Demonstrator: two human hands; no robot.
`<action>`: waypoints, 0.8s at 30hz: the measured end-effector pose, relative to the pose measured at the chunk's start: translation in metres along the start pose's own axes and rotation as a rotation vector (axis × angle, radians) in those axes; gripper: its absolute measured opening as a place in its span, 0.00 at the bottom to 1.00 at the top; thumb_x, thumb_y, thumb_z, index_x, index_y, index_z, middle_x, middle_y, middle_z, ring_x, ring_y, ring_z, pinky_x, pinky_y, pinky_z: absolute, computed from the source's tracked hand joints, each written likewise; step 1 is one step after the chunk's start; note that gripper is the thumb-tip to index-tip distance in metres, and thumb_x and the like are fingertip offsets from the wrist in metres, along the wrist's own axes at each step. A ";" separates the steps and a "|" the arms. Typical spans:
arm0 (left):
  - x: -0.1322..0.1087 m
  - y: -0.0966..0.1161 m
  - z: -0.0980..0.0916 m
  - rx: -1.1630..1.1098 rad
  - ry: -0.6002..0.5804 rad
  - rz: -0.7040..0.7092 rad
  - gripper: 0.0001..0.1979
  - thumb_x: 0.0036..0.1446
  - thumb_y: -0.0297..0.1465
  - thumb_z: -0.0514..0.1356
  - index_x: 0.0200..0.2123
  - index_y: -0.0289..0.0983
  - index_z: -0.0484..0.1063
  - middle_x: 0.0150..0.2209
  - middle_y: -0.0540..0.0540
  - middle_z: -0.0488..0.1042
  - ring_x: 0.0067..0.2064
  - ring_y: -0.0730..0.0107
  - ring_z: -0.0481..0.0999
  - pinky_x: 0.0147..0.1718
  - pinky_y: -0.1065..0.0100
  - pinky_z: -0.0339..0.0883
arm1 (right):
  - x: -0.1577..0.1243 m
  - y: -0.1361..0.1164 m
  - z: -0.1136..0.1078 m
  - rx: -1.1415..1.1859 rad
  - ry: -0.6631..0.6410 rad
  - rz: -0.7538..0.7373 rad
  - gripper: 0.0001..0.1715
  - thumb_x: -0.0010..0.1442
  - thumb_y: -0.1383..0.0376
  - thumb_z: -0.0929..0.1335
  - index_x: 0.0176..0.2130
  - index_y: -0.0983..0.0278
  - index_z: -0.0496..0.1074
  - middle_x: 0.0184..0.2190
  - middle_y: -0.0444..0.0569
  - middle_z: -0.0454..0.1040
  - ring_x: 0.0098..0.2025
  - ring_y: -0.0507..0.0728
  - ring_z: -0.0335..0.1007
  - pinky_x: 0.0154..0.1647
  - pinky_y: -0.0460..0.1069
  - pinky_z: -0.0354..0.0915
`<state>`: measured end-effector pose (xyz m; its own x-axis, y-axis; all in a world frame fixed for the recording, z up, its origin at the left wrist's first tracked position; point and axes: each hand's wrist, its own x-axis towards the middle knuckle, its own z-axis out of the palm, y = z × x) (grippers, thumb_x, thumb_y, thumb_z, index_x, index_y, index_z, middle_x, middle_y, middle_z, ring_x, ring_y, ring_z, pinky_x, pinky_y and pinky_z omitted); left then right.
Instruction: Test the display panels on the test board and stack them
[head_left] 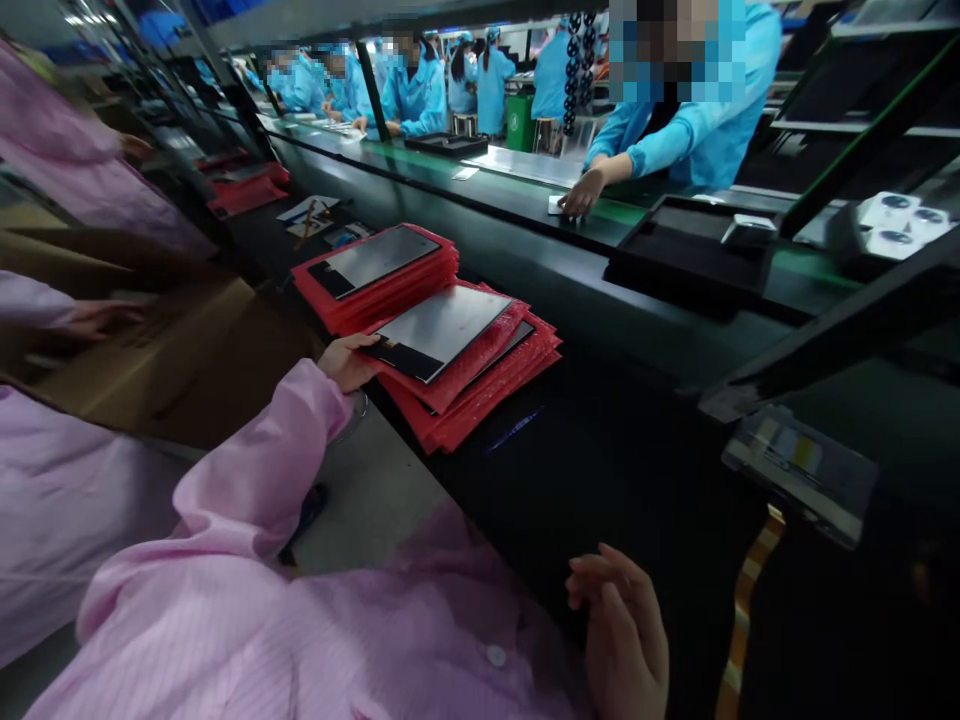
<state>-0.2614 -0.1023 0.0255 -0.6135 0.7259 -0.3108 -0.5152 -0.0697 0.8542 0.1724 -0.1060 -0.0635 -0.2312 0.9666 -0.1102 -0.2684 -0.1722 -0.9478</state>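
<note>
My left hand (349, 362) is closed on the near left corner of a flat display panel (451, 322), thumb on its black edge strip. The panel has a grey, shiny face and lies on a stack of red bubble-wrap bags (487, 395); my fingers beneath it are hidden. Another display panel (379, 262) tops a second red stack just behind. My right hand (626, 625) hovers over the black bench at the lower right, fingers loosely bent and apart, nothing in it. To its right lies an orange-gold flex cable (742, 620).
A clear plastic case (801, 470) rests at the right, and a blue pen (515, 428) beside the red stack. Cardboard boxes (180, 350) stand at my left, near people in pink. Across the conveyor (525, 230), a person in blue handles a small part by a black tray (690, 250).
</note>
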 end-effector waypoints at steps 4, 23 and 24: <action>0.006 -0.003 -0.005 0.202 0.014 -0.064 0.15 0.49 0.19 0.56 0.40 0.31 0.75 0.25 0.45 0.78 0.32 0.61 0.82 0.40 0.59 0.78 | 0.000 -0.001 0.000 -0.011 0.004 0.004 0.15 0.61 0.57 0.70 0.46 0.59 0.75 0.35 0.51 0.78 0.31 0.53 0.72 0.27 0.45 0.70; 0.022 -0.008 -0.032 0.844 0.574 0.531 0.10 0.56 0.32 0.56 0.39 0.37 0.73 0.32 0.48 0.76 0.32 0.71 0.75 0.37 0.68 0.70 | 0.001 0.008 -0.010 -0.055 -0.030 0.061 0.14 0.59 0.56 0.72 0.42 0.61 0.78 0.37 0.52 0.78 0.33 0.54 0.73 0.30 0.46 0.71; 0.026 -0.002 -0.038 0.826 0.657 0.548 0.11 0.58 0.32 0.53 0.41 0.36 0.71 0.30 0.49 0.75 0.28 0.73 0.72 0.32 0.71 0.69 | 0.002 0.009 -0.011 -0.058 -0.032 0.061 0.15 0.59 0.55 0.72 0.42 0.61 0.78 0.37 0.52 0.78 0.33 0.55 0.73 0.29 0.47 0.71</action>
<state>-0.2985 -0.1094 -0.0001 -0.9454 0.2302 0.2308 0.3051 0.3754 0.8752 0.1798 -0.1036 -0.0755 -0.2755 0.9479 -0.1597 -0.1981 -0.2185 -0.9555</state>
